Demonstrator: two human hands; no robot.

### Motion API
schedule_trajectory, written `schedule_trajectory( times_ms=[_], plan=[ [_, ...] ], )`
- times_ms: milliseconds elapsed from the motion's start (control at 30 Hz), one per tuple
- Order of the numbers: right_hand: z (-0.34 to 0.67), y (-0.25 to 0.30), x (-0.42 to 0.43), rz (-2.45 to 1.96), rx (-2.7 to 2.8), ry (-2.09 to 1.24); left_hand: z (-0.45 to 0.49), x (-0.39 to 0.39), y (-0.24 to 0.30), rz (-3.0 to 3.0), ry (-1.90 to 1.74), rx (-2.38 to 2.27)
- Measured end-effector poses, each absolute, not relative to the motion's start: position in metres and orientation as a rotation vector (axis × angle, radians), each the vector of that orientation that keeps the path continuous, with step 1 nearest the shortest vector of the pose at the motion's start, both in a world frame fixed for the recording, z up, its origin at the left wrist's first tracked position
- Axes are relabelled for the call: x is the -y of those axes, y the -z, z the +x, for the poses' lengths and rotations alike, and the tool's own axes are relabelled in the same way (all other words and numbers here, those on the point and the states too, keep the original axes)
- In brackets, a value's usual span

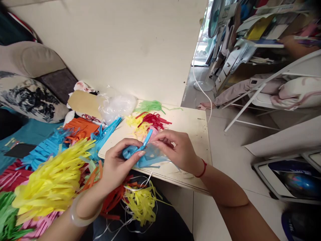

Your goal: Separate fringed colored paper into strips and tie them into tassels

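Note:
My left hand [125,159] is closed on a bunch of blue paper fringe [147,163] above the wooden board [185,164], with one folded strip sticking up between thumb and fingers. Close by on the right, my right hand [175,145] pinches with thumb and forefinger at the edge of the blue paper; whatever lies between those fingertips is too small to make out. Just beyond both hands, red fringe [155,121], pale yellow fringe [142,129] and green fringe [150,106] lie on the board. Some pink paper shows partly behind my fingers.
Heaped fringes lie at left: yellow [52,177], orange [81,129] and blue [47,150]. A yellow tassel [142,204] with white string rests on my lap. Behind the board sits a clear plastic bag [117,103]. At right stands a white folding chair [253,97]; another person's foot [204,105] shows nearby.

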State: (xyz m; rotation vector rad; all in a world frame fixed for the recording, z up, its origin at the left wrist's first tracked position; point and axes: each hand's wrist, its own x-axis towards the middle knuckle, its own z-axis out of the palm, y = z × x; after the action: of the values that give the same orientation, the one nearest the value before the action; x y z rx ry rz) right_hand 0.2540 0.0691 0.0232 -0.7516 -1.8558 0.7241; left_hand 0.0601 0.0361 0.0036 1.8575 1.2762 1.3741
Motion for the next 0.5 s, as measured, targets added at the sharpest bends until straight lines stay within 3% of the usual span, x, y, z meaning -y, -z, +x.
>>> schedule_trajectory(
  times_ms=[500],
  plan=[
    [0.2562,-0.0281,-0.0666,-0.771,1.783,-1.025,0.0632,-0.0261,-0.0010,1.872,-1.459,-1.310]
  ],
)
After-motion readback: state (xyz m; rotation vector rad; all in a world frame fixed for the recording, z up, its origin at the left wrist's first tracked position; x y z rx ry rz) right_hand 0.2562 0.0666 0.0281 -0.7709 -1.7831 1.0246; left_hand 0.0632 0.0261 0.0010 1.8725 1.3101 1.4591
